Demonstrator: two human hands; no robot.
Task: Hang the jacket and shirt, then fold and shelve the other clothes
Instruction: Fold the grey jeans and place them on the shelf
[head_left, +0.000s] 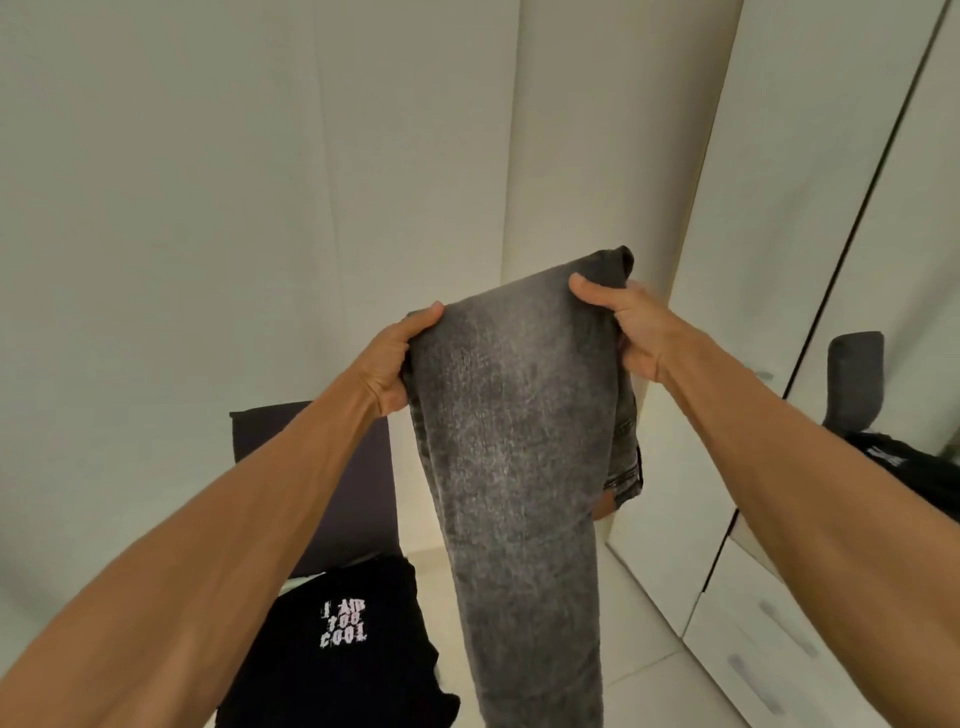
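I hold a pair of washed grey jeans (519, 441) up in the air in front of me, hanging lengthwise toward the floor. My left hand (397, 364) grips the left edge of the top, thumb over the fabric. My right hand (631, 327) grips the right edge, thumb on the front, with the waistband bunched behind it. A black T-shirt (337, 639) with white lettering lies below on the left.
A dark headboard or cushion (358, 478) stands behind the T-shirt. White wardrobe doors (753, 260) rise on the right, with a mirrored panel (893, 364) and drawers (769, 639) lower down. A pale wall fills the back and light floor tiles lie below.
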